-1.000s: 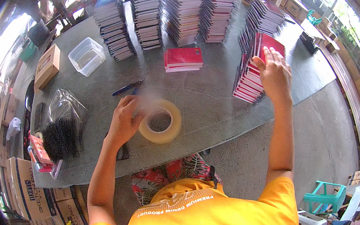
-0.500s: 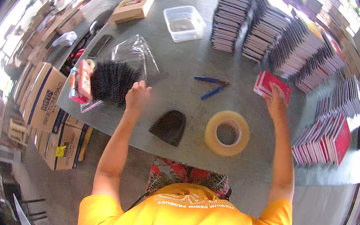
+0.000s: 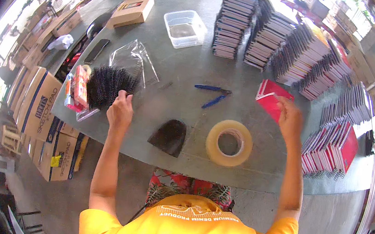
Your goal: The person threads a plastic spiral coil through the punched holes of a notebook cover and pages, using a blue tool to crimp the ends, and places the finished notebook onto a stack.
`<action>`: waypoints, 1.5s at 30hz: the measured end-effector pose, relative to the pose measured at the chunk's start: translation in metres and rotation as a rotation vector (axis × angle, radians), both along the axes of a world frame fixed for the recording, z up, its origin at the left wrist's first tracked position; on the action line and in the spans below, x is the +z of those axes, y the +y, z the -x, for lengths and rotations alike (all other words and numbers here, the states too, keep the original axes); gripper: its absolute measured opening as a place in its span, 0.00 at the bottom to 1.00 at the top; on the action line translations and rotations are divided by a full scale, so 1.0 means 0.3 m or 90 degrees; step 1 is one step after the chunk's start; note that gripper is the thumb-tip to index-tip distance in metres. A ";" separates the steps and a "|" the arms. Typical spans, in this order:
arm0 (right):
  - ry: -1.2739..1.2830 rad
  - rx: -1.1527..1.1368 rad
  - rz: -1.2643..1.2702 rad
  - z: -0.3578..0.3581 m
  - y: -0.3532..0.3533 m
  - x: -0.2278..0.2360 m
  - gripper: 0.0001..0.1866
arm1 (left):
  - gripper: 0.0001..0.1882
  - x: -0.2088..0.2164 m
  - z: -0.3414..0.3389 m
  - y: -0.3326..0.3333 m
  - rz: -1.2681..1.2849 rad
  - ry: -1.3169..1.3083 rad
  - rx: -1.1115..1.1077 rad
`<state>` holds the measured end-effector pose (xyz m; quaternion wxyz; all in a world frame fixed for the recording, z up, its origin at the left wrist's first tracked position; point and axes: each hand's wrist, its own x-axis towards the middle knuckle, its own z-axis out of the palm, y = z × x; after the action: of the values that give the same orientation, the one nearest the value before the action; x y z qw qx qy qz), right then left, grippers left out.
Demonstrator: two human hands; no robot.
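My left hand [image 3: 120, 110] is closed, its fingertips at the right edge of a pile of black spiral binding coils [image 3: 110, 85]; what it grips, if anything, is hidden. My right hand [image 3: 289, 117] pinches the right side of a red-covered notebook [image 3: 270, 103], which lies over another red cover at the far side. Between my hands are blue-handled pliers [image 3: 213, 96] with the handles spread. Closer to me lie a wide roll of clear tape [image 3: 213, 143] and a dark rounded flat piece [image 3: 169, 136].
Tall stacks of spiral-bound notebooks [image 3: 232, 27] line the far right. Red notebooks [image 3: 327, 149] stand at the right edge. A clear plastic tub [image 3: 182, 42], a cardboard box [image 3: 132, 11], a plastic bag [image 3: 136, 58] and a phone [image 3: 97, 51] occupy the far left. Cartons [image 3: 38, 104] sit beside the table.
My left hand has shifted slightly toward me along the coil pile. The right hand has moved from the top of the red notebooks to their right side. The whole view has shifted slightly.
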<state>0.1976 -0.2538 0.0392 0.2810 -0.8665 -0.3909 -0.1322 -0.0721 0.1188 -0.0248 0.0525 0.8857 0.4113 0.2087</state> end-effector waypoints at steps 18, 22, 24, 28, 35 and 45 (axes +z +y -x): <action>0.032 0.151 0.018 0.335 0.204 -0.050 0.08 | 0.22 0.093 -0.170 -0.452 0.334 -0.073 -0.675; 0.051 0.160 -0.001 0.347 0.194 -0.052 0.10 | 0.11 0.117 -0.194 -0.502 0.348 -0.263 -0.622; 0.072 0.149 0.003 0.352 0.196 -0.044 0.10 | 0.10 0.145 -0.196 -0.507 0.338 -0.263 -0.613; 0.105 0.150 0.031 0.351 0.195 -0.025 0.13 | 0.07 0.134 -0.204 -0.521 0.215 -0.316 -0.609; 0.123 0.176 0.040 0.365 0.187 -0.023 0.17 | 0.09 0.134 -0.199 -0.513 0.203 -0.329 -0.599; 0.094 0.182 0.086 0.391 0.212 0.000 0.17 | 0.10 0.132 -0.199 -0.474 0.311 -0.229 -0.627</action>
<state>0.0803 -0.1901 0.0391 0.2662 -0.8263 -0.4964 -0.0003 -0.0124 -0.0234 0.0149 0.4158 0.8853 -0.0283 0.2062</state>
